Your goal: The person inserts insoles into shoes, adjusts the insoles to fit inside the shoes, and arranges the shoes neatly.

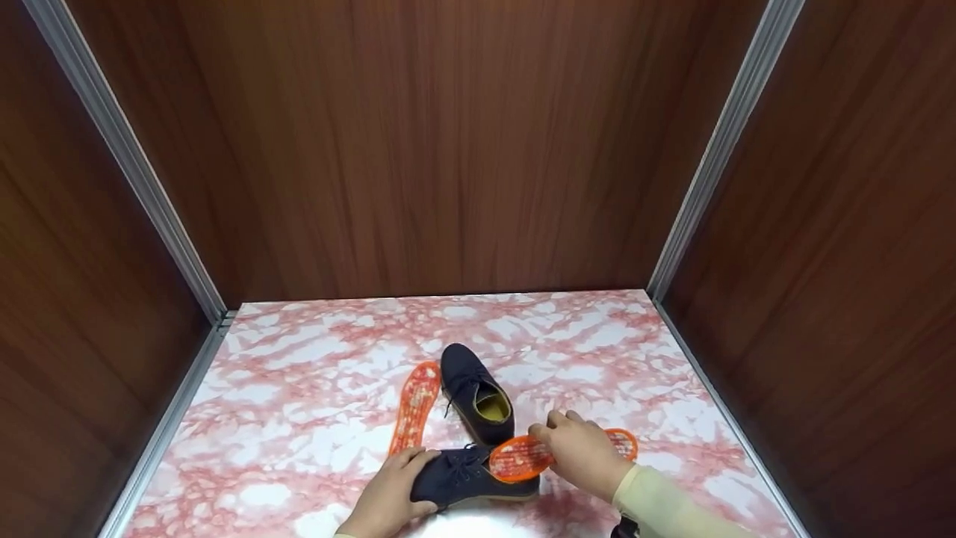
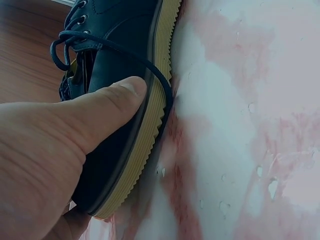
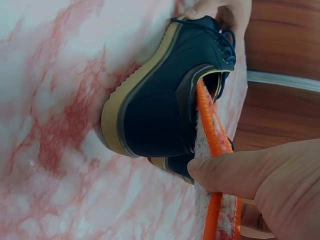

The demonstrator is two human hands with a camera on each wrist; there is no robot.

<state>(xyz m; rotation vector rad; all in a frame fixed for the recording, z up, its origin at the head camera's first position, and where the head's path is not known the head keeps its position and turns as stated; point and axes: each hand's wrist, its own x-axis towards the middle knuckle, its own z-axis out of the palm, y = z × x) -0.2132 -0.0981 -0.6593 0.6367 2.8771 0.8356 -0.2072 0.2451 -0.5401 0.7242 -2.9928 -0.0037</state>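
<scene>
My left hand [image 1: 388, 493] grips the toe of a dark navy lace-up shoe [image 1: 455, 478] that lies sideways at the table's front. In the left wrist view its thumb presses near the ridged tan sole [image 2: 142, 145]. My right hand [image 1: 586, 452] pinches an orange-edged insole [image 1: 515, 459] around its middle. One end of that insole is at the shoe's opening, as the right wrist view shows; how far it reaches inside is hidden. A second navy shoe [image 1: 467, 381], yellow inside, stands just behind. Left of it lies another orange-edged insole [image 1: 414, 403], its near end by my left fingers.
The tabletop [image 1: 299, 418] has a red and white marbled pattern. Brown wood panels [image 1: 418, 149] close it in at the back and both sides, with metal strips [image 1: 717, 157] along the corners.
</scene>
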